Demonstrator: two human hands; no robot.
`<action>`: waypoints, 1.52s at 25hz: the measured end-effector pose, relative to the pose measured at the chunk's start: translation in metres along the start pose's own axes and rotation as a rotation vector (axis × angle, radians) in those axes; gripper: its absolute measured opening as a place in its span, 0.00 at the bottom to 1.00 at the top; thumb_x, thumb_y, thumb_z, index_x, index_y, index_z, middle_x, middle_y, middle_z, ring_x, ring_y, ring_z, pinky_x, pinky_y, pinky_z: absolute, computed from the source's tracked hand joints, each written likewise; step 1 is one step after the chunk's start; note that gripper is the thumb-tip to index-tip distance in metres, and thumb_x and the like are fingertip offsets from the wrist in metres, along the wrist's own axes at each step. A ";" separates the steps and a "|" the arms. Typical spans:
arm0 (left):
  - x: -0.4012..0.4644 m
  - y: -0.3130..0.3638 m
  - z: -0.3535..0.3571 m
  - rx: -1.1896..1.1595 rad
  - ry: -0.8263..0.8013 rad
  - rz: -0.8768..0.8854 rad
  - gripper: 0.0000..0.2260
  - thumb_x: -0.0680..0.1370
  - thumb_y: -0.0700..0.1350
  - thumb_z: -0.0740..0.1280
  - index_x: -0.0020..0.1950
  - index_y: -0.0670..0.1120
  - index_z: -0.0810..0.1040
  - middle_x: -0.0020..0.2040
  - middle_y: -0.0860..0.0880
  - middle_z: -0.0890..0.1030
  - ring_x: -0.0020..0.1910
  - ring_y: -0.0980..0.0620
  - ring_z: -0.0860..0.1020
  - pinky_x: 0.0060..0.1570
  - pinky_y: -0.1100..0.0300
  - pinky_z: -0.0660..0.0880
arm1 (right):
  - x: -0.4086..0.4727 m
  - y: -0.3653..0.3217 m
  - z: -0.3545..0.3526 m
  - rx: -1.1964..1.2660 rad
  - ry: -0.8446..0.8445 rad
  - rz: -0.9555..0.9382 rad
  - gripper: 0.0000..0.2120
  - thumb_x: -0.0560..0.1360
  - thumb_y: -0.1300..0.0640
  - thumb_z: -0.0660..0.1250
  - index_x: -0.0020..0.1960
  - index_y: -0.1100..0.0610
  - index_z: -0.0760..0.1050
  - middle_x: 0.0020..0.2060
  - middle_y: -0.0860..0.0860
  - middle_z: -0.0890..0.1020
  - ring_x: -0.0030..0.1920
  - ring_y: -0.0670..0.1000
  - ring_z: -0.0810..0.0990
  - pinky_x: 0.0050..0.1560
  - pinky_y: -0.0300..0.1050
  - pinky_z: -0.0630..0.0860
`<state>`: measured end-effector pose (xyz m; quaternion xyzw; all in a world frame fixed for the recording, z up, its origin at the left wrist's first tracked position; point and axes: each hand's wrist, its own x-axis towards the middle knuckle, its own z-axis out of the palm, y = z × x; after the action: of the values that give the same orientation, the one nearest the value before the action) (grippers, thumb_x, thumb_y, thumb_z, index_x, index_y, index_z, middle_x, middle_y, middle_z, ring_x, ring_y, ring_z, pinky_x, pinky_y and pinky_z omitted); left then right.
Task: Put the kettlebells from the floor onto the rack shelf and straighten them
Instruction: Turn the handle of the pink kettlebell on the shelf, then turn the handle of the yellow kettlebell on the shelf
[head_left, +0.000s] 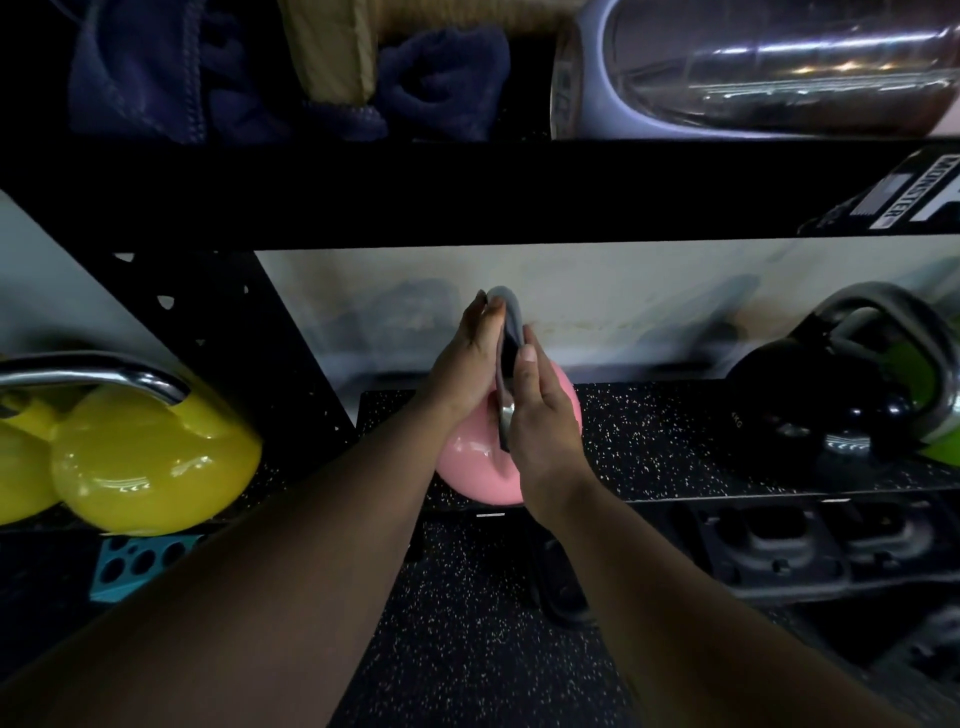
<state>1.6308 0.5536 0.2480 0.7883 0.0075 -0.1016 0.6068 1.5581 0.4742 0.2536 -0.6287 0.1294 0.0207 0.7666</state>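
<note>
A pink kettlebell (470, 462) with a steel handle stands on the speckled black rack shelf (649, 441), near its front edge. My left hand (467, 358) presses on the handle's left side with fingers stretched upward. My right hand (543, 415) grips the handle's right side lower down. A yellow kettlebell (150, 462) sits to the left beyond a black rack upright, with another yellow one partly cut off at the frame edge. A black kettlebell (800, 400) rests on the same shelf to the right, in front of a green one (914, 379).
A black rack beam (415, 192) crosses above the shelf. The shelf above it holds dark blue towels (441, 83) and a large steel kettlebell (753, 67). Speckled rubber floor (467, 623) lies below, with black dumbbells (779, 540) low right and a teal block (135, 564) low left.
</note>
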 end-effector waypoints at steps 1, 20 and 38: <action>-0.001 0.000 0.001 0.003 0.007 0.003 0.27 0.81 0.64 0.48 0.78 0.55 0.58 0.75 0.48 0.67 0.72 0.47 0.68 0.70 0.55 0.63 | 0.000 0.001 -0.001 -0.017 0.001 -0.007 0.20 0.83 0.45 0.52 0.75 0.41 0.63 0.58 0.36 0.75 0.57 0.34 0.75 0.59 0.29 0.72; -0.008 0.012 -0.021 0.403 -0.005 0.085 0.25 0.82 0.61 0.49 0.76 0.51 0.64 0.72 0.44 0.72 0.70 0.42 0.71 0.63 0.59 0.63 | -0.008 -0.029 -0.021 -0.622 -0.018 -0.044 0.17 0.83 0.47 0.54 0.68 0.48 0.73 0.54 0.50 0.82 0.57 0.51 0.78 0.52 0.43 0.71; -0.139 -0.041 -0.215 1.452 0.175 0.443 0.19 0.75 0.54 0.57 0.59 0.49 0.78 0.55 0.48 0.79 0.56 0.44 0.75 0.59 0.47 0.69 | -0.090 -0.044 0.045 -1.581 -0.055 -0.535 0.22 0.76 0.45 0.62 0.68 0.48 0.70 0.63 0.56 0.75 0.62 0.61 0.70 0.59 0.56 0.70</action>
<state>1.5220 0.7861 0.2849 0.9777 -0.1712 0.1060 -0.0602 1.4872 0.5200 0.3239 -0.9901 -0.0956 -0.0621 0.0816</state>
